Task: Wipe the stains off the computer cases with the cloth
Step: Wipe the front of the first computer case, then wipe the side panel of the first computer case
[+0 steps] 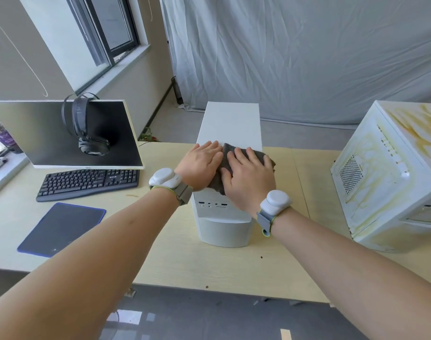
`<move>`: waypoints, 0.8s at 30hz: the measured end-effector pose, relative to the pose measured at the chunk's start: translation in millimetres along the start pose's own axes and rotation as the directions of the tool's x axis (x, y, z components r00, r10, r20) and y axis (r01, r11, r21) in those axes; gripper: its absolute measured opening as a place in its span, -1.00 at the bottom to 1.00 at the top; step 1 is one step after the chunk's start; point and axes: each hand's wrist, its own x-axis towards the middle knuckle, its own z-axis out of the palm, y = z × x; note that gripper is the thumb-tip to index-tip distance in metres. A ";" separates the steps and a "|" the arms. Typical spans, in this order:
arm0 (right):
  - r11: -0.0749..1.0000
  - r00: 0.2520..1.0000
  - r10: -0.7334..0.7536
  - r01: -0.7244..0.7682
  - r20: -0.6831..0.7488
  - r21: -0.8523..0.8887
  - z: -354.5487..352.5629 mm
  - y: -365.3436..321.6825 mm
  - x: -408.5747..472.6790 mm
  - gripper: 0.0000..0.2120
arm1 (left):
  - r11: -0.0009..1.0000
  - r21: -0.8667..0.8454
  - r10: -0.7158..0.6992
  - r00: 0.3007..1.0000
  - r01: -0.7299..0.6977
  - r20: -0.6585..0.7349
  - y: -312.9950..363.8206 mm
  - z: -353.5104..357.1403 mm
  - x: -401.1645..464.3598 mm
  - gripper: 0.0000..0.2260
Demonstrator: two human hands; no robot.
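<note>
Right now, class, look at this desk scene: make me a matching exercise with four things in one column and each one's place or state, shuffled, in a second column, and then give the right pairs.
Things:
1. cloth
2. headphones
3. mouse pad
4. right-hand computer case

Places or states:
A. streaked with yellow-brown stains
B. hanging over the monitor's top edge
C. pressed under the hands on the middle computer case
D. flat on the desk, nearer than the keyboard

Pairs: 1-C, 2-B, 3-D, 4-A
</note>
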 end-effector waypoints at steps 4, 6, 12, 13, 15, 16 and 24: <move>0.976 0.978 -0.210 0.210 -0.001 0.050 -4.1 25.8 0.9 -0.51 | 0.994 0.093 -0.060 0.997 0.064 -0.045 17.6 12.4 -10.7 -0.40; 0.953 0.956 -0.291 0.288 0.028 0.092 -5.7 46.0 6.2 -0.53 | 0.978 0.126 -0.154 0.983 0.167 -0.103 34.6 23.3 -10.4 -0.29; 0.931 0.906 -0.365 0.357 0.216 0.076 -21.8 92.4 32.1 -0.42 | 0.891 0.133 -0.426 0.901 0.433 -0.084 91.6 48.2 5.5 -0.34; 0.951 0.920 -0.308 0.299 0.243 0.072 -23.7 86.2 31.3 -0.40 | 0.889 0.129 -0.431 0.898 0.440 -0.092 93.5 42.7 5.2 -0.33; 0.986 0.950 -0.164 0.156 0.265 0.051 -20.5 64.2 23.2 -0.40 | 0.907 0.177 -0.365 0.924 0.381 -0.118 86.9 26.5 6.3 -0.41; 0.995 0.962 -0.103 0.098 0.252 0.032 -17.8 50.4 16.7 -0.40 | 0.926 0.160 -0.328 0.938 0.342 -0.110 81.6 17.1 9.5 -0.50; 0.983 0.951 0.179 -0.182 0.252 -0.009 -13.4 -30.3 8.3 -0.38 | 0.923 -0.106 -0.380 0.920 0.371 -0.096 -0.7 -51.1 48.5 -0.47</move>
